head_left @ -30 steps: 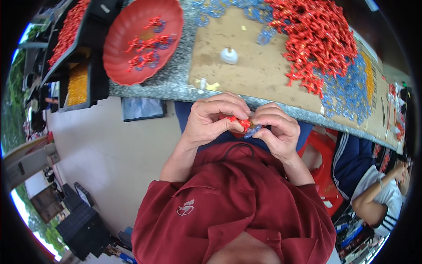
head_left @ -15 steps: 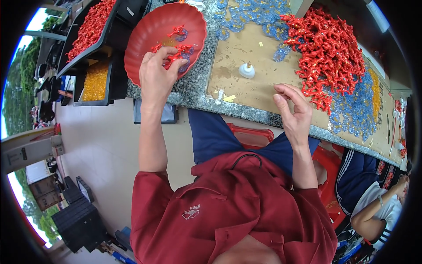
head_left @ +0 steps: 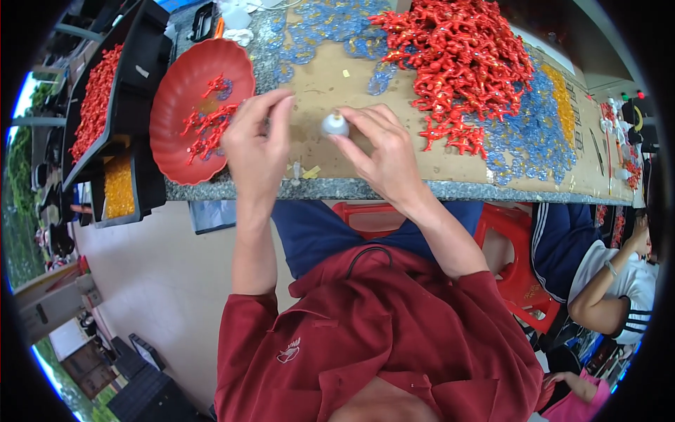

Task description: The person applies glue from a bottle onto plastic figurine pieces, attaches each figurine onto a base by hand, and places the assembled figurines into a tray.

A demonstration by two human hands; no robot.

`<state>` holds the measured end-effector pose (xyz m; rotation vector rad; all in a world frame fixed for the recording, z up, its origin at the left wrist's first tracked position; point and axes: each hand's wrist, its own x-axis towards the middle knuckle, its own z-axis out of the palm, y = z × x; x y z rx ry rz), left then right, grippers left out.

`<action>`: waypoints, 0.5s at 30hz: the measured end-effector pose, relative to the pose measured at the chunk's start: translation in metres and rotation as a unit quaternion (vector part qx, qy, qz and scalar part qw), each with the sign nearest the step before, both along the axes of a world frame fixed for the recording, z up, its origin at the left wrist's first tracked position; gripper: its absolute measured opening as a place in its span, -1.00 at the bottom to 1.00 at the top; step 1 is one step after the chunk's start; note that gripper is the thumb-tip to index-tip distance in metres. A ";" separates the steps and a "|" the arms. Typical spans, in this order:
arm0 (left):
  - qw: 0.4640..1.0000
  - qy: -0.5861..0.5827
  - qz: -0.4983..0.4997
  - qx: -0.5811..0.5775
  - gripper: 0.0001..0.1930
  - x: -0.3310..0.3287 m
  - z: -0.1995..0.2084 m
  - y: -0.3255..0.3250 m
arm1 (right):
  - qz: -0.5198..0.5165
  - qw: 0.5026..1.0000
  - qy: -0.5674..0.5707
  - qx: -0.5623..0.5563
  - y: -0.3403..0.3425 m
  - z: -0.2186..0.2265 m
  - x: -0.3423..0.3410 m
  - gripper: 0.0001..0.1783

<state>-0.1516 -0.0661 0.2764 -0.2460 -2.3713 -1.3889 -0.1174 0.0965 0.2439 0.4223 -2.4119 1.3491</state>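
My right hand (head_left: 385, 149) has its thumb and forefinger closed around a small white bottle (head_left: 335, 126) with a narrow nozzle, upright over the brown cardboard (head_left: 309, 88). Beside the bowl, my left hand (head_left: 257, 148) is raised with thumb and forefinger curled toward each other. Whatever may be between those fingertips is hidden. The red scalloped bowl (head_left: 167, 105) lies left of that hand, holding several small red figures (head_left: 211, 133) and a few clear bluish pieces. A large heap of red figures (head_left: 464, 63) fills the far right of the cardboard.
Clear blue rings (head_left: 534, 144) and yellow pieces (head_left: 557, 95) spread beside the heap. Black bins at left hold red pieces (head_left: 98, 105) and yellow pieces (head_left: 119, 186). Scraps of yellow tape (head_left: 311, 171) lie near the granite edge. Another person's arm (head_left: 598, 299) shows at right.
My left hand has left the bowl and moved right, over the cardboard's edge. My right hand has come left to the white bottle and closed on it. The whole view has shifted.
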 end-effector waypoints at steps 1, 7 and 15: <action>1.000 -0.019 -0.021 0.010 -0.86 -0.005 -0.007 0.013 | -0.018 0.999 0.025 -0.015 0.005 0.006 0.004 -0.64; 0.985 -0.013 -0.089 -0.145 -0.73 -0.040 -0.044 0.079 | -0.043 0.984 -0.035 -0.168 0.037 0.001 0.038 -0.61; 0.985 -0.078 -0.151 -0.002 -0.83 0.018 -0.034 0.069 | -0.080 0.917 -0.105 -0.375 0.048 -0.004 0.056 -0.67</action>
